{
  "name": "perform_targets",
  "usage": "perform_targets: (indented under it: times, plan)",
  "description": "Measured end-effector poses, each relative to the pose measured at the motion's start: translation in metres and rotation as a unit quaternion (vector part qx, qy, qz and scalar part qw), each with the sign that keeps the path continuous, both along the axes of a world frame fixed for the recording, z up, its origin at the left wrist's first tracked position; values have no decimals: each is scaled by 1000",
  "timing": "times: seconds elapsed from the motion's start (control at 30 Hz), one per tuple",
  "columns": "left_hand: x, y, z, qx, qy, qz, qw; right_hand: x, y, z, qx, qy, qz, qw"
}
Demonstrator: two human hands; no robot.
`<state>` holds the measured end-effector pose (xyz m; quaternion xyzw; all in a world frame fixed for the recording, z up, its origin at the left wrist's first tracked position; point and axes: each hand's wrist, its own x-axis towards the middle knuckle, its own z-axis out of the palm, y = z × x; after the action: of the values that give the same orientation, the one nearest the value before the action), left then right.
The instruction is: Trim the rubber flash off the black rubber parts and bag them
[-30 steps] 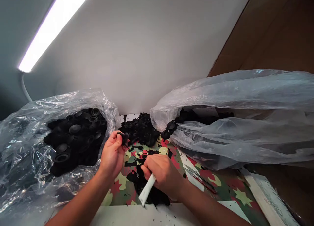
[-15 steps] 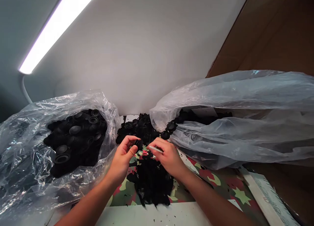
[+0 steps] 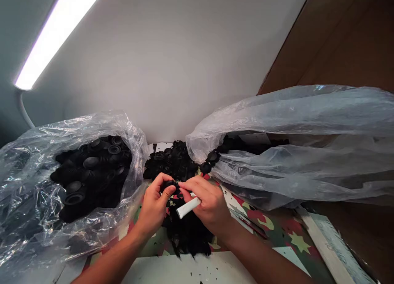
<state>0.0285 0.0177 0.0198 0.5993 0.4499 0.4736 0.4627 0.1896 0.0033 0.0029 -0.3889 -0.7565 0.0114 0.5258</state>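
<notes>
Step in hand looks like close two-handed work on one small, round, ribbed, black rubbery part, probably at its edge. Part is up over the middle of the table, between both hands. Left hand has thumb and forefinger clamped on it. Right hand has its fingers closed around a white, flat, stick-like handle, fingertips together right at the part; whether they pinch its edge or only touch, cannot tell. Tool's working end not visible.

Next move seems to call for a firm left pinch, with fine right-hand control near the left thumb; slipping there is the risk.

Room: a pile of thin, black, shredded scraps lies below the hands, on a green, red and yellow patterned mat. Beyond the hands, a heap of black rubbery pieces limits forward reach. A crinkled, clear plastic bag crowds the left; a long, translucent plastic bag bounds the right. Slim metal tools lie near the right forearm. A flat, white near strip bears specks only; most free room is upward, toward the plain grey wall.
</notes>
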Motion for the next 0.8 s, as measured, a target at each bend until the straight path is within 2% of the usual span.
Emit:
perform_targets:
  times: [0.1, 0.17, 0.27, 0.37, 0.5, 0.6, 0.73, 0.8]
  plan:
    - [1, -2, 1, -2, 4, 0, 1000, -2, -1, 1, 28, -36, -26, 999]
    - [1, -3, 2, -10, 9, -7, 1000, -1, 1, 2, 12, -34, -31, 999]
    - [0, -4, 4, -11, 16, -18, 1000, 8, 10, 4, -48, 27, -50, 997]
    - [-3, -2, 1, -34, -26, -45, 998, 22, 20, 7, -131, 103, -81, 983]
    - [-5, 5, -8, -84, -128, -88, 984, 28, 21, 10, -264, 106, 30, 958]
    - [-6, 8, -13, -91, -157, -89, 979, 20, 16, 9, -352, 163, 79, 918]
    - [-5, 7, -10, -69, -136, -77, 985, 8, 10, 8, -451, 272, 170, 833]
    - [-3, 5, -7, -67, -129, -75, 986, 3, 8, 9, -482, 319, 194, 793]
